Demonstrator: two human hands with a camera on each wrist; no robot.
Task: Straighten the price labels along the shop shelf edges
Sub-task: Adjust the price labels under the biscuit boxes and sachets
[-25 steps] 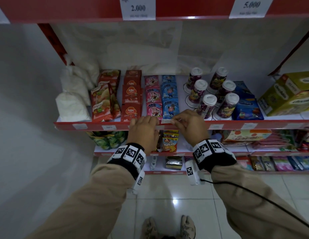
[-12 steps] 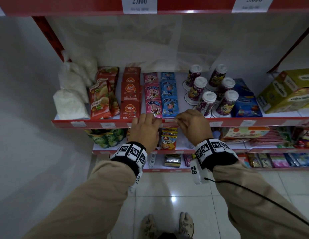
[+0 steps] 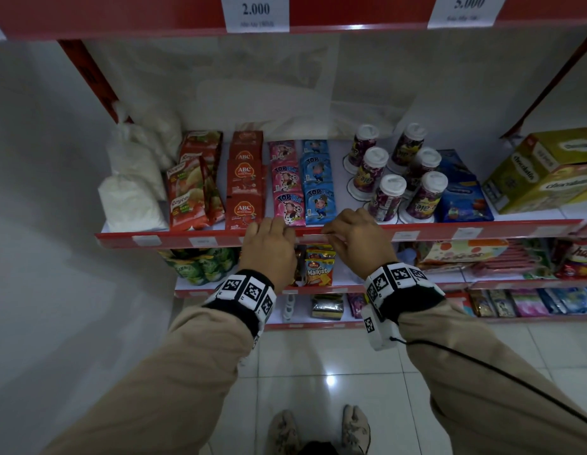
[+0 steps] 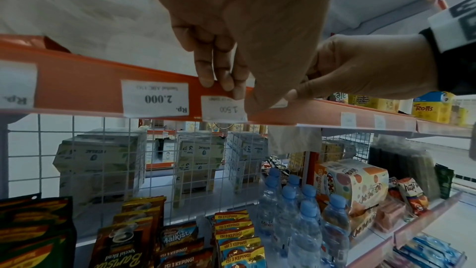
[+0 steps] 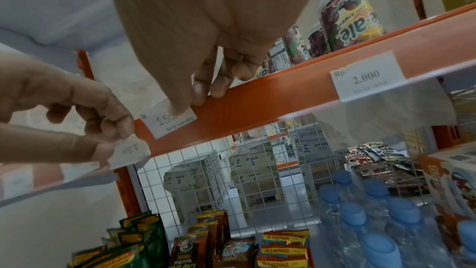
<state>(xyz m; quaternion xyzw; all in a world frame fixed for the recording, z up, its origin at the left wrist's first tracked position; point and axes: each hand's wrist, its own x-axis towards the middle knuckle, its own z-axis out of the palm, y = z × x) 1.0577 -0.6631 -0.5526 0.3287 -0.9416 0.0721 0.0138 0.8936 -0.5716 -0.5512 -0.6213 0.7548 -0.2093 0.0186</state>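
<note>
— Red shelf edge (image 3: 502, 228), middle tier; which step was in hand?

— Mid-straightening, I judged; two small labels marked 1.500 sat side by side on that edge; the left hand (image 3: 269, 247) pinched the left label (image 4: 222, 109) between thumb and fingers, and one end of it curled away from the edge; the right hand (image 3: 357, 238) pinned the right label (image 5: 167, 121) under its thumb, fingers hooked over the top.

— And the next move?

— Probably seating the left label flat and level with its neighbour; a light slide rather than a tug, since the paper looked flimsy; the 2.000 label (image 5: 368, 76) sat further right, untouched.
</note>
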